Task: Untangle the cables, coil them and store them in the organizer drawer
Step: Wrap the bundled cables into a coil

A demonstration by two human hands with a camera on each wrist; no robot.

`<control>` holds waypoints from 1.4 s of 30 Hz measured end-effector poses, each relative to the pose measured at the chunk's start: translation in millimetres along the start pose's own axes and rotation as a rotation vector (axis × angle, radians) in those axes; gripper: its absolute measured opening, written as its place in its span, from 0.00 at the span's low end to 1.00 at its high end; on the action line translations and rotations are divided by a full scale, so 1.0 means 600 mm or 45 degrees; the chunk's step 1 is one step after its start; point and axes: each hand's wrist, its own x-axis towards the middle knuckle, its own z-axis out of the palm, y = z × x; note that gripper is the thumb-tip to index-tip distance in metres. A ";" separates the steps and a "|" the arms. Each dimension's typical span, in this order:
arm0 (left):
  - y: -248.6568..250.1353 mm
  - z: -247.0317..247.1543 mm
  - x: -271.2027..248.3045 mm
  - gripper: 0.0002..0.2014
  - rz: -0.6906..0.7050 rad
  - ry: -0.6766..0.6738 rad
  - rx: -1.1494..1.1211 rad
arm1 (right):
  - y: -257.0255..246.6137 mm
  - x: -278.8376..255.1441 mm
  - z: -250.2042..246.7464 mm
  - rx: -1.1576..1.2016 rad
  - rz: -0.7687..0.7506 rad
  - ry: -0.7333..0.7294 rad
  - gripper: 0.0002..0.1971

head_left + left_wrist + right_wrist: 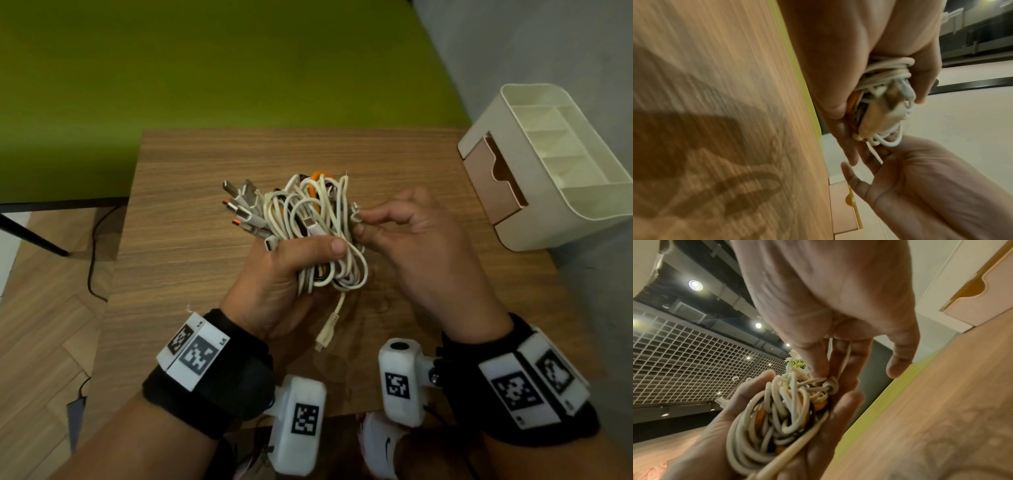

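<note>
Wooden table; cable tangle between both hands.

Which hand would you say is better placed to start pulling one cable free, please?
Right. The left hand grips the tangled bundle, while the right hand already pinches a white cable at its edge.

We see bare worktop ahead and left; the organizer blocks the right edge, its drawer ajar.

There are two hands: left hand and right hand. One bundle of cables, one table, one organizer with one drawer.
</note>
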 end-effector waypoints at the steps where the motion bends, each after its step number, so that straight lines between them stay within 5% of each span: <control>1: -0.003 0.001 -0.002 0.31 -0.008 -0.009 0.014 | 0.006 0.004 -0.003 -0.044 0.043 -0.002 0.10; 4: -0.013 0.009 -0.007 0.33 -0.054 0.008 0.071 | 0.016 0.007 -0.006 0.027 0.153 -0.028 0.10; 10: -0.015 0.017 0.000 0.33 0.060 0.095 0.084 | 0.008 0.000 0.013 -0.123 -0.039 0.002 0.16; 14: -0.001 0.008 0.009 0.36 0.110 0.145 0.088 | 0.003 0.000 0.008 -0.131 -0.106 -0.209 0.09; 18: 0.011 -0.014 0.019 0.21 0.156 0.178 0.059 | 0.004 -0.005 0.013 -0.053 -0.167 -0.420 0.17; 23: 0.026 -0.025 0.025 0.14 0.172 0.301 -0.036 | 0.013 -0.006 0.004 0.123 -0.230 -0.280 0.26; 28: 0.038 -0.045 0.033 0.19 0.244 0.352 -0.201 | 0.012 -0.016 0.028 -0.100 -0.480 -0.505 0.16; 32: 0.031 -0.040 0.029 0.12 0.232 0.265 -0.112 | 0.006 -0.013 0.043 0.048 -0.525 -0.275 0.07; 37: 0.021 -0.034 0.026 0.23 0.252 0.175 0.059 | 0.000 -0.021 0.040 0.090 -0.316 -0.048 0.02; 42: 0.027 -0.034 0.026 0.23 0.339 0.160 0.121 | 0.009 -0.015 0.028 0.110 -0.124 0.097 0.05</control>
